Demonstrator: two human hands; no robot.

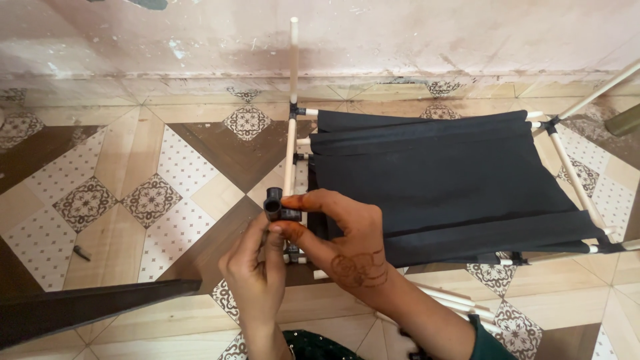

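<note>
While the head camera looks straight down at a patterned tile floor (pixel 133 200) of brown, cream and flowered squares, both bare hands meet in the middle of the frame around one small part. That part is a black plastic tube connector (pixel 275 205), a short joint with an open round socket facing up, and it sits at the fingertips, just left of a black fabric panel (pixel 440 180).

The right hand (pixel 347 247), with a dark henna drawing on its back, comes in from the lower right; thumb and forefinger are pressed together in a pinch on the connector's right side, the other fingers curled under. The left hand (pixel 257 277) rises from below, its fingers bunched and closed against the connector's underside and stem, so the piece is held from two sides at once.

Right behind the connector, a thin white upright rod (pixel 292 100) runs away toward the wall, joined by more black joints to the white tube frame (pixel 573 177) that carries the fabric panel stretched flat between its rails. Loose white rods (pixel 447 297) lie on the floor beneath the right forearm.

A dark flat board (pixel 87 307) cuts across the lower left corner. A small dark cylindrical piece (pixel 82 253) rests alone on the tiles to the left, well apart from the hands. The stained pink wall (pixel 400 33) closes the top of the view.
</note>
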